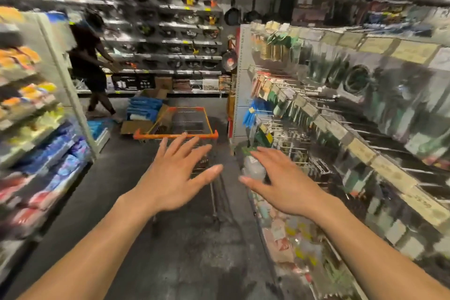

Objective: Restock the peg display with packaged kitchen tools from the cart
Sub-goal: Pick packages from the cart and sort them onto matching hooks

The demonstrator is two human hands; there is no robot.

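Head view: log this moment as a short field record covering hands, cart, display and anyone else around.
left hand: left hand open, fingers spread, empty
right hand: right hand open, palm down, empty
cart: orange-rimmed wire shopping cart ahead in the aisle, beyond both hands
display: metal peg display of packaged kitchen tools on the right
other person: person in dark clothes at the far shelves
image: motion-blurred

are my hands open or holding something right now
Open, both of them. The left hand and right hand have fingers spread, palms down, nothing gripped, stretched toward the orange-rimmed cart.
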